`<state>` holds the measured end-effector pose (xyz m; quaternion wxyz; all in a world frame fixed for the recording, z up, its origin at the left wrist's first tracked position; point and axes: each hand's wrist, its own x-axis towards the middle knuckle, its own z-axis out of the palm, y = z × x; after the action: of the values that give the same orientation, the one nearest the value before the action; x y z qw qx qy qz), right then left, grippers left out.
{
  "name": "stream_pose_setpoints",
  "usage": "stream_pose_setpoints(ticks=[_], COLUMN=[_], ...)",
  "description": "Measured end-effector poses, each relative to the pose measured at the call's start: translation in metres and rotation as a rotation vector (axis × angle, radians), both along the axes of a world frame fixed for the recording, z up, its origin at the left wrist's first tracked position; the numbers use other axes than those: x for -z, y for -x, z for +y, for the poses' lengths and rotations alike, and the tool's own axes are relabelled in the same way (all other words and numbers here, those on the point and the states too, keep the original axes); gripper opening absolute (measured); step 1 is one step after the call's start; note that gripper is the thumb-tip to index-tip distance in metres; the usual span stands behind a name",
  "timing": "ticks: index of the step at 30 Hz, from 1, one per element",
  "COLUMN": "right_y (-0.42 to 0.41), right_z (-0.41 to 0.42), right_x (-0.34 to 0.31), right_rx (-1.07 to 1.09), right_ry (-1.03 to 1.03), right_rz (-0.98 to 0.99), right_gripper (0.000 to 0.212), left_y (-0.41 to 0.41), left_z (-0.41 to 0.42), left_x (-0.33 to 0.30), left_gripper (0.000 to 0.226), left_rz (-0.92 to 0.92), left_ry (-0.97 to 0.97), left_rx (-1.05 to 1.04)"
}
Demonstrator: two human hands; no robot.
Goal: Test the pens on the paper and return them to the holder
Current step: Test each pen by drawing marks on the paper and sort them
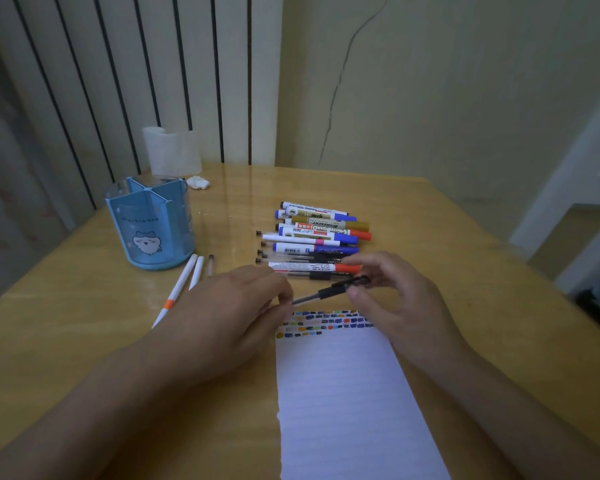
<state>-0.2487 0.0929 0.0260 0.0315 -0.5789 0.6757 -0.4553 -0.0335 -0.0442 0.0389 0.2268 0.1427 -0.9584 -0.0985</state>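
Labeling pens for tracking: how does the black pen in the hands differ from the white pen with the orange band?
The black pen is held above the table, pinched between the left hand and the right hand; the white pen with the orange band lies untouched on the table. The black pen has a clear barrel and dark cap; the white pen is opaque. Both are slim stick pens.

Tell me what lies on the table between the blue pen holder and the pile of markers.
In the head view, between the pen holder and the marker pile, the wooden table is mostly bare; three thin pens lie nearer the holder's base.
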Motion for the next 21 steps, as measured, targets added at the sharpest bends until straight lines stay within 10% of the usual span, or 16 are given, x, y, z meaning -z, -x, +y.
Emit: stream_pose_setpoints(ticks=[9,21], right_y=[-0.022,-0.017], right_z=[0.001,0.006], right_x=[0.006,-0.010], right_rx=[-0.051,-0.194], right_ry=[-0.026,-0.107], right_rz=[0.428,-0.297], right_gripper=[0.025,0.006], left_y=[0.004,0.002], left_z=[0.006,0.002], left_x=[0.002,0.006], left_gripper=[0.027,0.053], left_rz=[0.094,-0.055], left_ry=[0.110,-0.078], left_rx=[0.069,0.044])
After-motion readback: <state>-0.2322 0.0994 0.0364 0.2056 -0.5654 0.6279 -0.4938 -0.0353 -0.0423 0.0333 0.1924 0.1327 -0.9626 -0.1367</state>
